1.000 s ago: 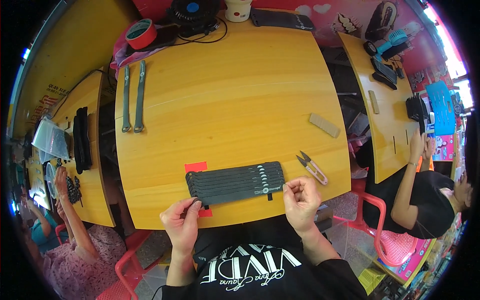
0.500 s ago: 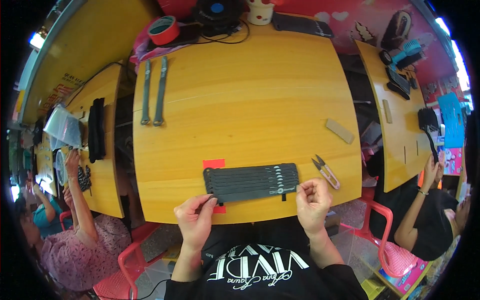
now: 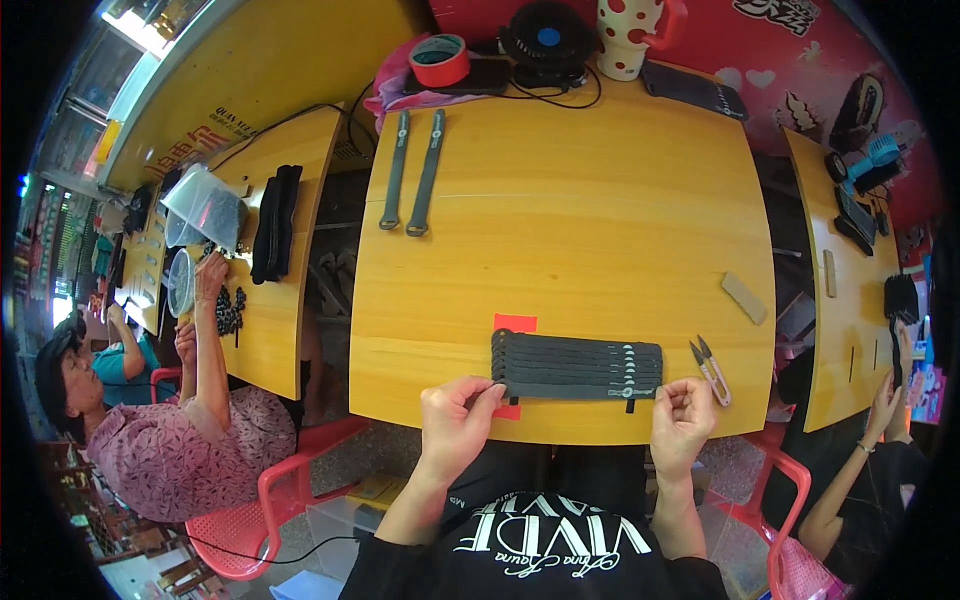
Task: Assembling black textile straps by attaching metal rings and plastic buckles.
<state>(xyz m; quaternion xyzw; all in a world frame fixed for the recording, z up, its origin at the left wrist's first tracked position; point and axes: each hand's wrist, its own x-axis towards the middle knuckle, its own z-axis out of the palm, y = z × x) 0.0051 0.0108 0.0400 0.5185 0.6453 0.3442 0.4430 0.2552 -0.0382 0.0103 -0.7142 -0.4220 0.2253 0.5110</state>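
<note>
A row of dark grey fabric straps (image 3: 575,365) lies overlapped near the table's front edge, white marks lined up toward its right end. At the lower left corner my left hand (image 3: 458,422) pinches the nearest strap between thumb and fingertips. My right hand (image 3: 684,425) has its fingers closed at that strap's right end. Red tape pieces (image 3: 516,322) show above and below the row's left end. Beside my right hand lie thread snips (image 3: 712,372) with pale handles.
Two separate straps (image 3: 428,175) lie at the table's far left. A tan block (image 3: 744,298) is on the right. A red tape roll (image 3: 439,62), black fan (image 3: 548,42) and spotted cup (image 3: 625,40) stand at the back. Co-workers sit at side tables (image 3: 290,345).
The whole view has swung, so the table appears farther right. Both hands stay at the ends of the nearest strap, which now lies more evenly along the row.
</note>
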